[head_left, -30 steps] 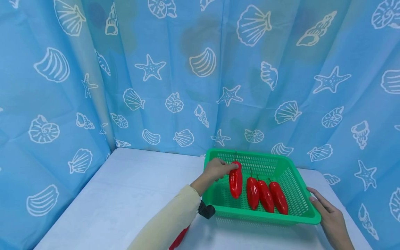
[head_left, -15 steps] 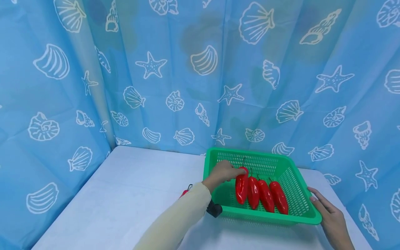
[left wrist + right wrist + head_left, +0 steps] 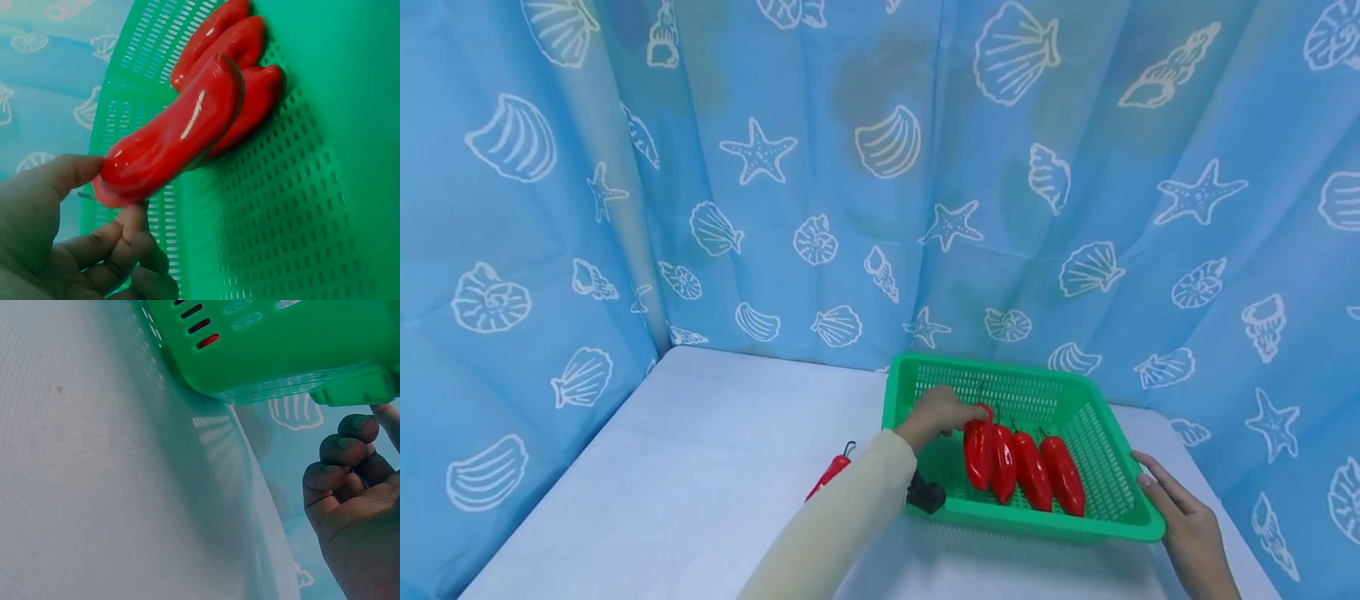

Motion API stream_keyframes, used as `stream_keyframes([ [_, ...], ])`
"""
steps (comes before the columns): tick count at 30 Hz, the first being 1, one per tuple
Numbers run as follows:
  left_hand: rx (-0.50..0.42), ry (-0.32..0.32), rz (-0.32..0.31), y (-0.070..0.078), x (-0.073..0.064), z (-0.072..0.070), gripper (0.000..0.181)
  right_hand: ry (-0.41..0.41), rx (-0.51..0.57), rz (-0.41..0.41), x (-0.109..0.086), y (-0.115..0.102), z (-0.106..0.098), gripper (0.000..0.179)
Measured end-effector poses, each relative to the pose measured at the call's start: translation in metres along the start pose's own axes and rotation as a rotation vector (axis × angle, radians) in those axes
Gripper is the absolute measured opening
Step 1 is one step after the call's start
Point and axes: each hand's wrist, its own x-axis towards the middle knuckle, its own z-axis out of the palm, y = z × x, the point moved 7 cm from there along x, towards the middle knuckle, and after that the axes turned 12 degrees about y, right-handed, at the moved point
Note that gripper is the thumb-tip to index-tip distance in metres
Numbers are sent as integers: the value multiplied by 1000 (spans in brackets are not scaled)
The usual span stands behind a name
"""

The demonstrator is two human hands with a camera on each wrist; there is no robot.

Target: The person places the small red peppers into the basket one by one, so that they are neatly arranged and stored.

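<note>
My left hand (image 3: 934, 415) reaches over the left part of a green plastic basket (image 3: 1030, 522) and pinches a red pepper (image 3: 976, 454) near its stem end. In the left wrist view, thumb and fingertips press that pepper (image 3: 178, 134) from two sides, and its free end lies over the other peppers. Inside the basket, more red peppers (image 3: 1062, 475) lie side by side, stems toward the back. My right hand (image 3: 1191, 525) holds the basket's right rim, with the thumb near the rim's top. The right wrist view has its other fingers (image 3: 344, 450) curled below the rim.
Another red pepper (image 3: 831, 473) lies on the white table (image 3: 730, 433) left of the basket, partly hidden by the left sleeve (image 3: 835, 517). A blue shell-patterned curtain (image 3: 820, 167) hangs behind the table and along the left side.
My left hand has moved right and slightly down with its pepper, which is now against the row. The pepper on the table shows more from behind the sleeve. My right hand stays on the rim.
</note>
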Motion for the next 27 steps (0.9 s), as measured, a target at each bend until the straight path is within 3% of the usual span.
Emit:
stream_keyframes([
  [8,-34,-6,-63,-6,17,3,34,-1,73,-23,1,-5,-2,70],
  [14,-80,-19,-104,-13,19,7,32,28,28,-11,-1,-3,-1,72],
  [22,-121,-34,-124,-18,21,6,32,24,90,-12,-1,-3,0,70],
  [27,-101,-44,-134,-21,23,8,31,23,80,-22,-1,-4,0,68],
])
